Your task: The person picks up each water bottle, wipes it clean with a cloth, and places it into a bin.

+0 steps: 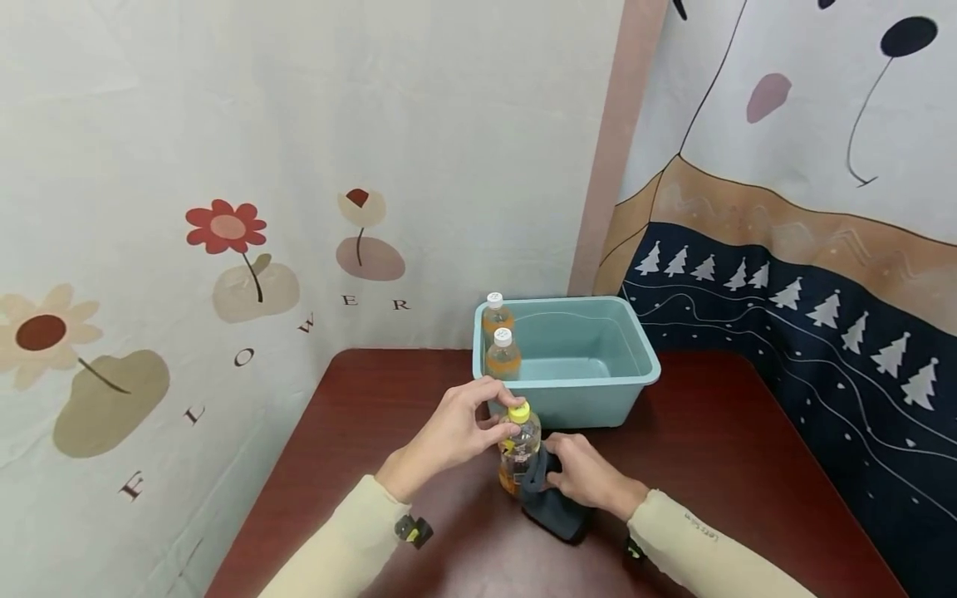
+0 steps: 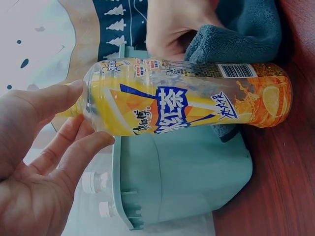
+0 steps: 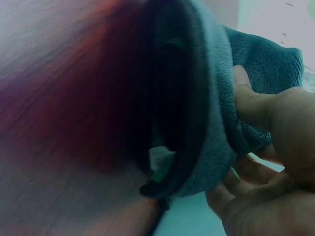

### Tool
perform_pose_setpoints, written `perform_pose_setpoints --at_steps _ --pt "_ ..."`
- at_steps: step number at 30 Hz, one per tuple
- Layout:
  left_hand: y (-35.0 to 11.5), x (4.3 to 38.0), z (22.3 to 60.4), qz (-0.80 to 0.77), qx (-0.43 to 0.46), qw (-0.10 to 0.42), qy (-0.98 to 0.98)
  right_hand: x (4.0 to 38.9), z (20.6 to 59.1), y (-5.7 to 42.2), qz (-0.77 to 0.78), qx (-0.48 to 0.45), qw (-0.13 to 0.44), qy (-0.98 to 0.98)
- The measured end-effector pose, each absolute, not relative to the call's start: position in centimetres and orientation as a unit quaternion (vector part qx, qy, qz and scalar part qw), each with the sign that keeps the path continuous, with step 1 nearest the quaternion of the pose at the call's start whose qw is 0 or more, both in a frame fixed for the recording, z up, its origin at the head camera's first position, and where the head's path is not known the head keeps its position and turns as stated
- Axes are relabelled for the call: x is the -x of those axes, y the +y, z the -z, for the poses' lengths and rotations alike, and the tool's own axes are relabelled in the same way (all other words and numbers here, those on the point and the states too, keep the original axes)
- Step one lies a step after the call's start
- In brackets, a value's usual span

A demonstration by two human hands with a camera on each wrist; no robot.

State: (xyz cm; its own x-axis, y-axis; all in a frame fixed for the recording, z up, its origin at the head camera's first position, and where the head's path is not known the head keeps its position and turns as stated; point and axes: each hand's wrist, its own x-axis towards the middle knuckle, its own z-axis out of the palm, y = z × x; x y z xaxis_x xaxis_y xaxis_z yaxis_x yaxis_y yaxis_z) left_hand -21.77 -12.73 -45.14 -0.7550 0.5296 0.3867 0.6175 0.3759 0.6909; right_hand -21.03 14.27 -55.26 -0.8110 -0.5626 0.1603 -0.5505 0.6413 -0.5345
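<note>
A clear plastic tea bottle (image 1: 521,453) with a yellow cap and a yellow-orange label stands on the table in front of the bin. My left hand (image 1: 469,419) pinches it by the cap and neck, thumb and fingers around the top, as the left wrist view shows. In my right hand (image 1: 586,473) is a dark grey-teal cloth (image 3: 211,108), gripped between thumb and fingers. The cloth (image 2: 234,44) touches the bottle's side near the label, and its lower part hangs down to the table.
Behind the bottle stands a light teal plastic bin (image 1: 576,403). Two white-capped bottles, one nearer (image 1: 503,357) and one farther (image 1: 497,317), stand inside at its left end. The dark red table (image 1: 389,399) meets a printed curtain (image 1: 449,166) at the back.
</note>
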Motion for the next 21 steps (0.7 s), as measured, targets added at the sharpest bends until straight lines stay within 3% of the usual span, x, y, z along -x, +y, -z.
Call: perform_pose_setpoints --at_steps 21 --pt "-12.8 21.7 45.1 0.430 0.345 0.055 -0.833 19.5 48.1 14.4 0.393 0.305 -0.120 0.859"
